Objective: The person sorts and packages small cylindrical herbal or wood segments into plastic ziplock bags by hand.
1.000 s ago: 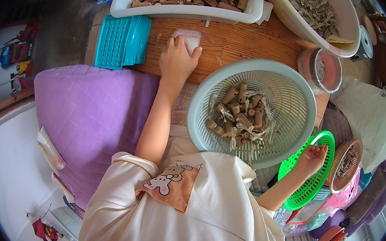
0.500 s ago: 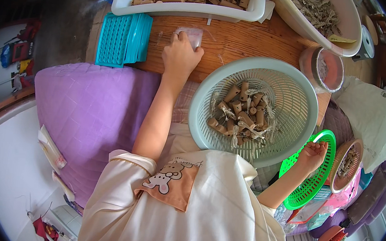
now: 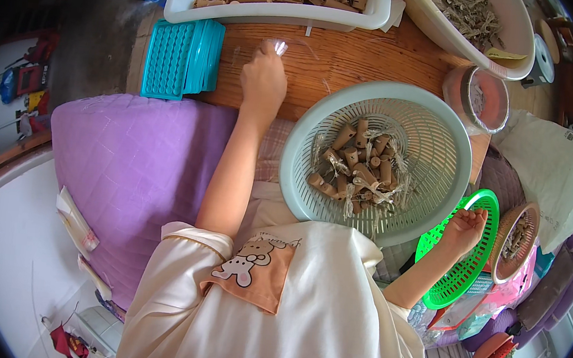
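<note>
My left hand point(image 3: 263, 80) is closed over the wooden table, gripping thin clear plastic point(image 3: 280, 47) that looks like small bags; a shiny bit sticks out beyond the fingers. To its left stand turquoise ridged trays point(image 3: 174, 58), stacked together. My right hand point(image 3: 464, 231) rests above a green plastic basket point(image 3: 448, 291), palm up with fingers curled in, and nothing shows in it. Between my arms sits a large grey-green colander point(image 3: 438, 104). Brown cylinders point(image 3: 366, 176) with bundles of clear strands lie inside it.
On the table point(image 3: 353, 58), a white tub point(image 3: 281, 14) of brown half-tube pieces and a cream basin point(image 3: 444, 42) of strand bundles stand at the back. A clear round container point(image 3: 477, 101) is at the right. A small tan basket point(image 3: 515, 249) sits beyond the green one.
My left hand has closed around the clear plastic, which lay flat under the fingertips before and now bunches up in the grip. My right hand has stayed in place.
</note>
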Action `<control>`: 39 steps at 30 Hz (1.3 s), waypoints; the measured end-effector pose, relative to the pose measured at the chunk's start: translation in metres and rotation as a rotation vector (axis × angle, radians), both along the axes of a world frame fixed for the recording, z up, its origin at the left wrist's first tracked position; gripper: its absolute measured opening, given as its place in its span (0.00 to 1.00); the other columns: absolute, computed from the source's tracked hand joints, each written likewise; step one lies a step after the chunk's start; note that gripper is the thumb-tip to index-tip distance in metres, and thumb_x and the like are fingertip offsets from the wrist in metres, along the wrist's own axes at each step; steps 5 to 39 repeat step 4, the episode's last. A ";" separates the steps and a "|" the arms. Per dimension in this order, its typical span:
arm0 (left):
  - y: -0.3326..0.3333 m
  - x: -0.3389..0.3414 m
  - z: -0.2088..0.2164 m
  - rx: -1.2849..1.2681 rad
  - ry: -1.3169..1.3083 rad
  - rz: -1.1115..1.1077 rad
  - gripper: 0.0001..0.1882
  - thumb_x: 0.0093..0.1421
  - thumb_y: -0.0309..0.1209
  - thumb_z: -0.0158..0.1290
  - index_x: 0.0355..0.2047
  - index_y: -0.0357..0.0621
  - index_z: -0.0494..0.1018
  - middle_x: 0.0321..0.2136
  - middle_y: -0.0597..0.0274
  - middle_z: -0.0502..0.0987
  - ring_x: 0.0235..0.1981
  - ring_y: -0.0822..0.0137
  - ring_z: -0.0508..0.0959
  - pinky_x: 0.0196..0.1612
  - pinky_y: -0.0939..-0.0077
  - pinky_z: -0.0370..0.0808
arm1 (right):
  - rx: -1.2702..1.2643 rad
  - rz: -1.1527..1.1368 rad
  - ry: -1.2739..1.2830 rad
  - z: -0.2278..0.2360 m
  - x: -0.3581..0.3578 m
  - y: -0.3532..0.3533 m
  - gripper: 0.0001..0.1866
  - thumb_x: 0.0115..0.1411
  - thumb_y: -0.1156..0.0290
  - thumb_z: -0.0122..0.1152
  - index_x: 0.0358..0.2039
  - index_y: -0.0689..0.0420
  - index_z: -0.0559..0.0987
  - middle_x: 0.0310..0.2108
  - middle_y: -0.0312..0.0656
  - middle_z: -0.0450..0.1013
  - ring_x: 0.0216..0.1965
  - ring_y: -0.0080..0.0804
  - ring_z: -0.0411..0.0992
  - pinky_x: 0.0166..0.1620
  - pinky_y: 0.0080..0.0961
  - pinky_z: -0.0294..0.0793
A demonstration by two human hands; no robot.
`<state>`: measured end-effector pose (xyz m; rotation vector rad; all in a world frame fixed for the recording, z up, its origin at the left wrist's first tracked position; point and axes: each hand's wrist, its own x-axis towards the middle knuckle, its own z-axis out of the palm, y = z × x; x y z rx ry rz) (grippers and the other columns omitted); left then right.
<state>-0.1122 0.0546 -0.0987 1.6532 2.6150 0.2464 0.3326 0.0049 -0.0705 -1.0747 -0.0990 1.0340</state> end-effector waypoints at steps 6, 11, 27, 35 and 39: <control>-0.007 -0.030 0.014 -0.088 -0.447 0.040 0.22 0.44 0.33 0.55 0.38 0.42 0.62 0.41 0.44 0.70 0.32 0.46 0.75 0.38 0.60 0.73 | -0.001 -0.030 -0.005 0.002 0.004 -0.003 0.10 0.55 0.77 0.44 0.39 0.59 0.67 0.28 0.36 0.67 0.23 0.24 0.63 0.26 0.17 0.66; -0.007 -0.030 0.014 -0.088 -0.447 0.040 0.22 0.44 0.33 0.55 0.38 0.42 0.62 0.41 0.44 0.70 0.32 0.46 0.75 0.38 0.60 0.73 | -0.001 -0.030 -0.005 0.002 0.004 -0.003 0.10 0.55 0.77 0.44 0.39 0.59 0.67 0.28 0.36 0.67 0.23 0.24 0.63 0.26 0.17 0.66; -0.007 -0.030 0.014 -0.088 -0.447 0.040 0.22 0.44 0.33 0.55 0.38 0.42 0.62 0.41 0.44 0.70 0.32 0.46 0.75 0.38 0.60 0.73 | -0.001 -0.030 -0.005 0.002 0.004 -0.003 0.10 0.55 0.77 0.44 0.39 0.59 0.67 0.28 0.36 0.67 0.23 0.24 0.63 0.26 0.17 0.66; -0.007 -0.030 0.014 -0.088 -0.447 0.040 0.22 0.44 0.33 0.55 0.38 0.42 0.62 0.41 0.44 0.70 0.32 0.46 0.75 0.38 0.60 0.73 | -0.001 -0.030 -0.005 0.002 0.004 -0.003 0.10 0.55 0.77 0.44 0.39 0.59 0.67 0.28 0.36 0.67 0.23 0.24 0.63 0.26 0.17 0.66; -0.007 -0.030 0.014 -0.088 -0.447 0.040 0.22 0.44 0.33 0.55 0.38 0.42 0.62 0.41 0.44 0.70 0.32 0.46 0.75 0.38 0.60 0.73 | -0.001 -0.030 -0.005 0.002 0.004 -0.003 0.10 0.55 0.77 0.44 0.39 0.59 0.67 0.28 0.36 0.67 0.23 0.24 0.63 0.26 0.17 0.66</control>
